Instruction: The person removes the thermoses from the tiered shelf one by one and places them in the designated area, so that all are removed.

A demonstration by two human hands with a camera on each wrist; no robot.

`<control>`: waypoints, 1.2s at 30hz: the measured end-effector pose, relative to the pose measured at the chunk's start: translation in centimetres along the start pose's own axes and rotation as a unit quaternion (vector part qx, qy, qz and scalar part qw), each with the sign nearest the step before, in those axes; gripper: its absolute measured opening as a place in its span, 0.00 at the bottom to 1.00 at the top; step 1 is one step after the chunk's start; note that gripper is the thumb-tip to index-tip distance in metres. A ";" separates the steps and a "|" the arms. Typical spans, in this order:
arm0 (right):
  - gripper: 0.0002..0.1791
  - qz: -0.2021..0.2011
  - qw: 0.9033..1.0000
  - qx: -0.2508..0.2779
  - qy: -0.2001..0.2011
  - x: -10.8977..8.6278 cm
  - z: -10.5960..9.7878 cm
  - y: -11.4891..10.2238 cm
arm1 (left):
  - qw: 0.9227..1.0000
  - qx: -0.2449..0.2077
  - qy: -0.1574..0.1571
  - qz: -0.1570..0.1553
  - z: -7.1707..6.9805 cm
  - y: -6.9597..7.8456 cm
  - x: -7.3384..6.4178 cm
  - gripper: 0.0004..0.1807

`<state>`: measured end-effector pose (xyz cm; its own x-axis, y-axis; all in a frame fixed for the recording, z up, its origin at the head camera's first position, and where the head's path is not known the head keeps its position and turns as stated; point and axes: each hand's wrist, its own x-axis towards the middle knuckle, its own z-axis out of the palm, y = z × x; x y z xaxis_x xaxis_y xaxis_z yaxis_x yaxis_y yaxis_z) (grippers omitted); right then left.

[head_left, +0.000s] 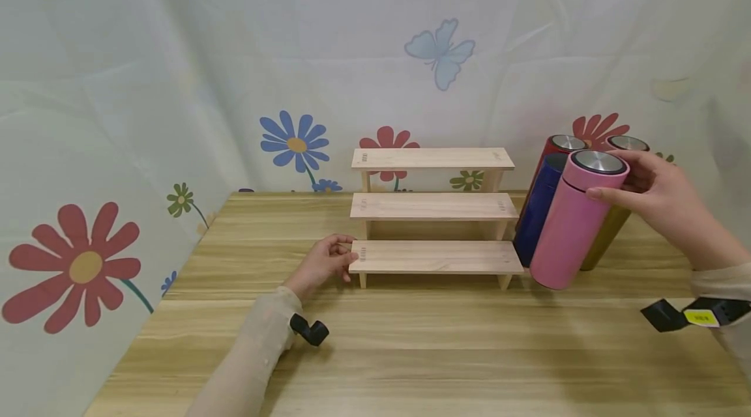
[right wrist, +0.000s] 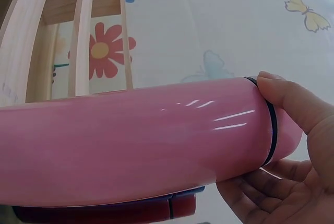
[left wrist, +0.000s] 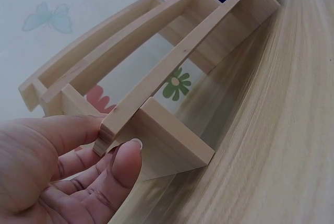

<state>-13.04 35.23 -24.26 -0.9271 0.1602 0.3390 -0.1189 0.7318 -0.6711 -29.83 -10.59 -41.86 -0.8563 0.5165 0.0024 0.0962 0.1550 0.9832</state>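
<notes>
My right hand (head_left: 660,192) grips a pink thermos (head_left: 575,228) near its lid, thumb on one side and fingers on the other. The thermos leans, its steel-topped lid toward the right; whether its base touches the table I cannot tell. Left of it stands a three-step wooden display stand (head_left: 437,206). The left hand (head_left: 325,260) pinches the left end of the stand's lowest board between thumb and fingers, as the left wrist view shows from close up. Behind the pink thermos are a blue thermos (head_left: 540,208), a red thermos (head_left: 548,145) and a gold thermos (head_left: 607,234), each partly hidden.
The wood-grain table (head_left: 411,352) runs up to a white cloth backdrop (head_left: 205,26) printed with flowers and butterflies. Black camera mounts sit at both wrists, one by the left sleeve (head_left: 252,345).
</notes>
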 end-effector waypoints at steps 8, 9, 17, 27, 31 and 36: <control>0.39 0.006 1.000 0.001 0.009 -0.6 -0.4 2.1 | 1.000 0.011 0.011 -0.026 0.2 0.4 0.1 0.25; 0.39 0.007 1.000 0.002 0.012 -0.7 -0.4 2.4 | 1.000 0.010 0.012 -0.027 0.3 0.4 0.1 0.25; 0.41 0.022 0.999 -0.013 0.027 -1.3 -0.4 4.2 | 0.999 0.014 0.012 -0.032 0.4 0.4 0.0 0.24; 0.40 0.044 0.998 -0.018 0.032 -1.4 0.1 5.3 | 0.999 0.014 0.012 -0.035 0.3 0.2 0.0 0.25; 0.39 0.043 0.998 -0.021 0.036 -1.5 0.3 5.7 | 0.999 0.016 0.011 -0.039 0.3 0.2 0.0 0.25; 0.40 0.043 0.998 -0.016 0.042 -1.5 0.4 6.1 | 0.999 0.018 0.010 -0.038 0.2 0.3 -0.1 0.25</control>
<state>-12.53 39.18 -29.12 -0.9000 0.2780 0.3358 -0.0270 0.7334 -0.6793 -29.64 -10.38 -41.57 -0.8714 0.4858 -0.0686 0.0482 0.2239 0.9734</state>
